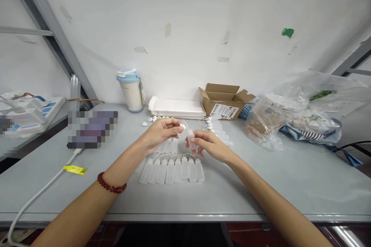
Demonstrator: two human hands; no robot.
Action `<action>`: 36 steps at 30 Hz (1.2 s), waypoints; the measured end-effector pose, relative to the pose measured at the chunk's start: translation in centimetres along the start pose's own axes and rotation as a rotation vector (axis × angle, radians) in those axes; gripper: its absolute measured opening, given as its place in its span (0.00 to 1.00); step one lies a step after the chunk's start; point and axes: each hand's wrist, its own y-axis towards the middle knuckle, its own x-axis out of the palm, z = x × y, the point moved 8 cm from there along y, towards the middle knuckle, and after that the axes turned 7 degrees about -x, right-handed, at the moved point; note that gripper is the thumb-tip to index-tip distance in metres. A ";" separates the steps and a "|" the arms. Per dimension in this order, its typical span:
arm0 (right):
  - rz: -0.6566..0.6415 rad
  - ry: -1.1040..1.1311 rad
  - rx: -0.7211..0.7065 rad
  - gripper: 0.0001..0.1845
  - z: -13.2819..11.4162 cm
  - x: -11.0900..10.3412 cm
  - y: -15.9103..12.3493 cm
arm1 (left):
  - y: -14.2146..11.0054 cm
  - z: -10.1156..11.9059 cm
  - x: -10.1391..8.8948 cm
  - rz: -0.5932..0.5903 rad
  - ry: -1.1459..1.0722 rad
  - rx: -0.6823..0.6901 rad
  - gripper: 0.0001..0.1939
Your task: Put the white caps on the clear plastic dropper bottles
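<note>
My right hand [209, 145] is closed around a small translucent dropper bottle [191, 138], held upright above the table with its thin nozzle pointing up. My left hand [162, 131] pinches a small white cap [182, 126] just beside the nozzle tip. A red bead bracelet [111, 186] sits on my left wrist. Below my hands, several identical small bottles [174, 170] lie side by side in a row on the grey table [261, 185]. More bottles [217, 129] lie behind my right hand, and loose white caps [158, 118] lie farther back.
A white and blue lidded tumbler [131, 92], a stack of white trays [176, 108] and an open cardboard box [224, 102] stand along the wall. Crumpled plastic bags [290, 115] lie at the right. A white cable with a yellow tag [74, 169] runs across the left.
</note>
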 end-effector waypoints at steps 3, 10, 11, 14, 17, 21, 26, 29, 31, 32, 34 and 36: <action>-0.022 0.034 0.018 0.12 0.3 0.1 0.1 | 0.0 -0.2 0.7 -0.060 0.030 -0.004 0.12; -0.094 0.089 0.056 0.09 0.8 0.4 0.0 | 0.0 -0.5 1.1 -0.078 0.066 -0.015 0.13; -0.091 0.096 0.057 0.09 1.0 0.3 0.0 | -0.1 -0.4 1.2 -0.090 0.093 -0.003 0.12; -0.075 0.118 0.039 0.11 1.3 -0.1 0.1 | -0.3 0.2 1.3 -0.079 0.206 0.035 0.11; -0.078 0.162 0.055 0.13 1.7 -0.5 0.1 | -0.4 0.5 1.5 -0.075 0.280 0.053 0.11; -0.103 0.191 0.089 0.15 1.7 -0.7 -0.1 | -0.5 0.5 2.1 -0.111 0.325 0.050 0.12; 0.024 0.153 0.007 0.15 1.0 -1.5 0.0 | -0.8 1.0 1.4 -0.021 0.368 0.055 0.12; 0.133 0.081 -0.050 0.17 0.6 -2.2 0.1 | -0.9 1.1 0.6 0.054 0.371 0.047 0.13; 0.180 0.037 -0.085 0.17 0.3 -2.6 0.0 | -0.8 1.0 0.4 0.089 0.402 0.024 0.14; 0.194 0.034 -0.095 0.17 0.2 -2.8 0.0 | -0.8 0.8 0.4 0.097 0.421 0.015 0.15; 0.199 0.056 -0.096 0.16 0.1 -3.0 0.0 | -0.8 0.7 0.6 0.099 0.450 0.009 0.15; 0.169 0.083 -0.086 0.16 0.1 -2.9 -0.1 | -0.8 0.6 0.9 0.092 0.465 0.007 0.15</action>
